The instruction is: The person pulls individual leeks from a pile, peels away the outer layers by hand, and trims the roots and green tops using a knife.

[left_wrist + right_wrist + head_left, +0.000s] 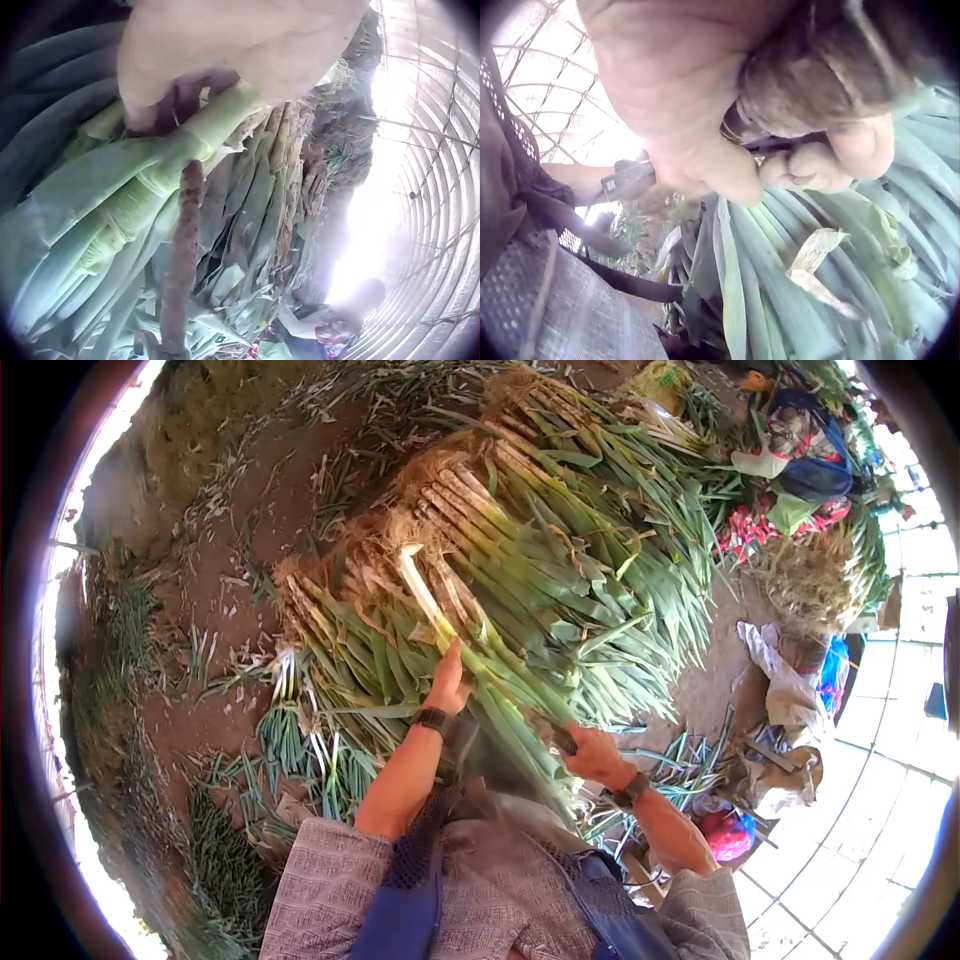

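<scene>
My left hand (450, 682) grips a leek (424, 588), its white end pointing up and away and its green leaves trailing back toward my body. In my right hand (598, 756) is a knife, its thick brown wrapped handle (802, 82) enclosed by the curled fingers. The narrow rusty blade (181, 247) crosses the green part of the leek in the left wrist view, its tip overlapping the stalk just below the left fingers. Under both hands spreads a big pile of leeks (600, 575), with roots at the far left side and leaves toward the right.
Smaller green onions (290, 725) lie at the left front. Leaf scraps litter the brown ground (215, 615). Crumpled pale sheeting (785, 670) and a red bundle (727, 834) are at the right, and a dark blue bag (810, 445) stands at the far right.
</scene>
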The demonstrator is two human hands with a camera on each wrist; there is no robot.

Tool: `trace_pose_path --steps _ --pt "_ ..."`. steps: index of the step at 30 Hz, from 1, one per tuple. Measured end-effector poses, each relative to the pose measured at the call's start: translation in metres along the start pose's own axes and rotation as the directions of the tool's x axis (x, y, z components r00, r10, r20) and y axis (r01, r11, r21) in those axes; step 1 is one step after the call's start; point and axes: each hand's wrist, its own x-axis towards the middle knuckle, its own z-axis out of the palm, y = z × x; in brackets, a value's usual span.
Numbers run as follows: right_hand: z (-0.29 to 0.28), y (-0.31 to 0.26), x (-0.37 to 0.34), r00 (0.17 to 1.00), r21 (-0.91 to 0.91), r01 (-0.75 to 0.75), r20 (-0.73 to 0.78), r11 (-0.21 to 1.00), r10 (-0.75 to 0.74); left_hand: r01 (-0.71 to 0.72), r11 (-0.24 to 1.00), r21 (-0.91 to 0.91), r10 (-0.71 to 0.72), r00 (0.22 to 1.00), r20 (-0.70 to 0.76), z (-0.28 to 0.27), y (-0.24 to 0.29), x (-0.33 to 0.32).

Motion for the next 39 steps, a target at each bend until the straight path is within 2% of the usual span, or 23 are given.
trace_pose_path --steps 2,4,6,7,8,10,11,13,15,16,19,20,22,25,27,28,30,32,33,34,36,37,39 --pt "-0.009 -0.006 -0.002 0.998 -0.003 -0.019 0.066 1.000 0.019 -0.039 0.999 0.014 0.039 0.999 -0.008 -0.004 0.000 0.004" --pt "-0.010 -0.009 0.000 0.990 0.000 -0.050 0.129 0.999 0.050 0.016 0.999 -0.035 -0.017 0.999 -0.038 -0.005 0.002 0.004" --pt "-0.007 -0.004 0.001 0.989 -0.036 -0.101 0.105 0.994 0.105 0.025 0.995 -0.098 -0.026 1.000 -0.013 -0.015 -0.004 0.012" --pt "-0.007 -0.002 0.001 1.000 -0.013 -0.011 0.003 1.000 0.011 0.001 0.988 -0.156 0.003 1.000 0.026 -0.010 -0.003 0.006" --pt "-0.008 0.000 0.004 1.000 -0.022 -0.010 0.002 1.000 0.010 -0.026 0.976 -0.216 0.040 0.997 0.062 -0.005 0.000 0.002" --pt "-0.004 -0.005 0.007 0.997 0.006 0.076 -0.022 0.997 -0.076 -0.020 0.985 -0.171 0.021 1.000 0.005 -0.004 0.002 -0.004" --pt "-0.003 -0.008 0.010 0.997 0.007 0.077 -0.018 0.997 -0.077 -0.026 0.983 -0.181 0.023 1.000 -0.018 -0.002 0.002 -0.007" --pt "-0.009 -0.012 0.018 1.000 -0.008 -0.011 0.007 1.000 0.011 -0.035 0.980 -0.194 0.028 0.999 -0.040 -0.004 -0.003 -0.003" --pt "-0.005 -0.007 0.023 1.000 -0.013 0.016 -0.002 1.000 -0.017 -0.046 0.966 -0.255 0.048 0.999 0.002 -0.009 -0.007 -0.004" --pt "-0.003 -0.005 0.026 0.999 -0.017 0.041 -0.015 0.999 -0.041 -0.049 0.966 -0.256 0.050 0.999 -0.003 -0.011 -0.006 -0.004" --pt "-0.006 -0.002 0.016 0.999 0.004 0.025 -0.033 1.000 -0.025 -0.113 0.969 -0.218 0.157 0.968 0.198 -0.014 -0.012 -0.007" --pt "-0.006 0.001 0.013 0.999 0.000 0.023 -0.032 1.000 -0.023 -0.111 0.969 -0.222 0.157 0.967 0.199 -0.012 -0.014 -0.006" --pt "-0.002 0.004 0.011 1.000 -0.032 0.010 -0.011 0.999 -0.010 -0.160 0.982 -0.098 0.168 0.982 0.083 -0.010 -0.016 -0.004" --pt "0.004 0.007 0.011 0.999 -0.035 -0.008 -0.042 0.999 0.006 -0.152 0.988 -0.021 0.153 0.986 0.066 -0.014 -0.016 0.007" --pt "0.001 0.009 0.015 0.997 -0.043 -0.033 -0.067 0.999 0.030 -0.137 0.987 -0.085 0.142 0.987 0.068 -0.009 -0.019 0.007" --pt "0.002 0.007 0.017 0.997 -0.009 0.008 -0.073 1.000 -0.009 -0.120 0.983 -0.141 0.130 0.990 0.062 -0.006 -0.015 0.001" --pt "0.004 0.000 0.021 0.996 0.035 0.046 -0.079 0.998 -0.043 -0.132 0.985 -0.113 0.137 0.990 0.040 -0.012 -0.014 -0.002" --pt "-0.003 -0.009 0.028 0.992 0.063 0.044 -0.120 0.997 -0.036 -0.023 0.993 -0.118 0.024 1.000 0.012 0.000 -0.002 -0.021" --pt "-0.001 -0.012 0.036 0.993 0.050 0.053 -0.111 0.997 -0.047 -0.070 0.997 -0.033 0.071 0.997 0.031 0.001 -0.003 -0.020" --pt "-0.001 -0.012 0.037 0.993 0.051 0.055 -0.112 0.997 -0.049 -0.072 0.997 -0.032 0.073 0.997 0.031 0.000 -0.003 -0.020" --pt "-0.005 -0.018 0.041 0.983 0.083 0.184 -0.039 0.979 -0.181 -0.035 0.987 -0.156 0.057 0.988 0.142 -0.001 0.001 -0.024" --pt "-0.006 -0.019 0.044 0.982 0.082 0.186 -0.038 0.979 -0.184 -0.023 0.999 -0.027 0.027 0.987 0.155 0.001 0.005 -0.026" --pt "-0.010 -0.021 0.051 0.980 0.035 0.191 -0.059 0.981 -0.189 -0.042 0.998 -0.048 0.048 0.989 0.139 0.011 0.015 -0.029"
